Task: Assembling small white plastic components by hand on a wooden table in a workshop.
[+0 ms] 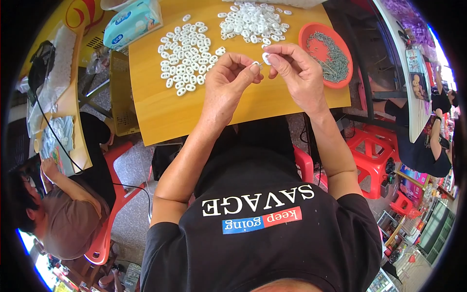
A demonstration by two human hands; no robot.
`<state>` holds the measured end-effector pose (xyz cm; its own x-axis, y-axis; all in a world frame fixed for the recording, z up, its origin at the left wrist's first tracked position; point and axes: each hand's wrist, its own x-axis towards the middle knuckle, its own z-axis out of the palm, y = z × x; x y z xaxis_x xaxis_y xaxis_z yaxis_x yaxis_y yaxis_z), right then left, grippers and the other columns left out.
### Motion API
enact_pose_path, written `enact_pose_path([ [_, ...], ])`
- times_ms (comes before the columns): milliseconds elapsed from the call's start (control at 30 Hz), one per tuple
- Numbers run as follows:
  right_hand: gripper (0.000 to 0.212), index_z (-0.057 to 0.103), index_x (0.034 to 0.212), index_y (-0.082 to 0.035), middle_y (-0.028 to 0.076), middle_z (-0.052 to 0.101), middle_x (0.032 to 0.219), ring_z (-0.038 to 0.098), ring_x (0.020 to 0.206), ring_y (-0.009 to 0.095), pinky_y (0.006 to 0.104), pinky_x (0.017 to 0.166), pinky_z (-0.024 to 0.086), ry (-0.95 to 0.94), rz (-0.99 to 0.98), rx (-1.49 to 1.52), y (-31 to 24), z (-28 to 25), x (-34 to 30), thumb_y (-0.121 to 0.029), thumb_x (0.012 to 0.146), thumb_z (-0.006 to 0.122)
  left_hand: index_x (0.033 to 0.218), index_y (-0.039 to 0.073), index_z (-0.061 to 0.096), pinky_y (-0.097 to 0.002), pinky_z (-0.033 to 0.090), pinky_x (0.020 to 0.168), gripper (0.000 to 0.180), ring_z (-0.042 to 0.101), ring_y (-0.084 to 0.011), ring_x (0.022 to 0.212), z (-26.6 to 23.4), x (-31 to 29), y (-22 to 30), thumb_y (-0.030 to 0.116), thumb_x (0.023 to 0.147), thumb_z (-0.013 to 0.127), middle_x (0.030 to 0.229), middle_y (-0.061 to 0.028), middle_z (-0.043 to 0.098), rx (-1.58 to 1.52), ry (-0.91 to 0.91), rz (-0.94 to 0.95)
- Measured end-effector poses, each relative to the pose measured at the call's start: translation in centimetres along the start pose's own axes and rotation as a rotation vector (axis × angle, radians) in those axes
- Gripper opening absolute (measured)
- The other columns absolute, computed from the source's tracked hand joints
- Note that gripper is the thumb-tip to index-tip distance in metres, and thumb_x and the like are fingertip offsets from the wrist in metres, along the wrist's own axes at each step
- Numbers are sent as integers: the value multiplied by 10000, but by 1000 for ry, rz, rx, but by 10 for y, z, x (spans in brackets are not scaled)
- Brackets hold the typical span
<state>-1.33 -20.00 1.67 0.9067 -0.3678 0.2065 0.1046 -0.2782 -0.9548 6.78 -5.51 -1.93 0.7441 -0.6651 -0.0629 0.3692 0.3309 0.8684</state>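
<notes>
Over the table's near half, my left hand (pixel 231 80) and my right hand (pixel 297 75) meet fingertip to fingertip. The right thumb and fingers pinch a small white oval plastic piece (pixel 266 58). A thin metal screw (pixel 261 63) bridges the gap between the hands, its end in my closed left fingertips; something small and white also shows there, partly hidden. Left of the hands lie many flat white two-hole oval pieces (pixel 187 58), spread in one layer. Beyond the hands is a heaped pile of similar white pieces (pixel 253 22). A red bowl (pixel 304 36) of grey screws (pixel 333 61) stands at the right.
A blue-and-white tissue pack (pixel 132 24) sits at the yellow table's (pixel 151 109) far left corner. A yellow crate (pixel 124 92) stands beside the table. Another person (pixel 73 209) sits at the left. Red plastic stools (pixel 372 155) are at the right.
</notes>
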Motion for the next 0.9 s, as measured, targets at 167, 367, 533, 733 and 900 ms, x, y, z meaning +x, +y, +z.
enact_pose_path([
  [167,162,653,1072,3,22,650,900,589,725,70,211,658,497,-5,-12,-23,1,0,0,-77,935,624,947,-7,571,-258,505,728,141,617,-111,774,-1,0,0,84,893,665,845,-50,627,3,1,-9],
  [367,136,673,1040,-8,33,614,831,576,671,84,208,586,478,2,-105,-19,6,5,1,-25,914,623,948,-8,572,-259,509,731,138,618,-114,771,0,0,0,87,900,661,850,-54,630,-2,-10,7],
  [533,138,673,1038,-1,38,620,831,586,670,89,216,581,488,12,-148,-61,6,6,0,-23,907,634,952,-11,581,-261,515,746,152,628,-123,780,2,1,0,107,908,666,841,-57,641,-6,-6,13],
  [733,107,653,1002,20,48,661,812,619,669,92,217,603,514,83,-110,-25,3,11,-4,-28,907,643,925,-36,610,-266,535,735,163,650,-140,768,4,-2,4,97,886,697,836,-97,676,2,10,28],
  [900,95,642,992,22,65,675,825,637,680,94,217,611,528,90,-148,13,2,19,-6,-29,911,641,918,-47,627,-262,541,711,163,652,-142,741,4,-4,7,91,879,705,821,-104,679,54,51,42],
])
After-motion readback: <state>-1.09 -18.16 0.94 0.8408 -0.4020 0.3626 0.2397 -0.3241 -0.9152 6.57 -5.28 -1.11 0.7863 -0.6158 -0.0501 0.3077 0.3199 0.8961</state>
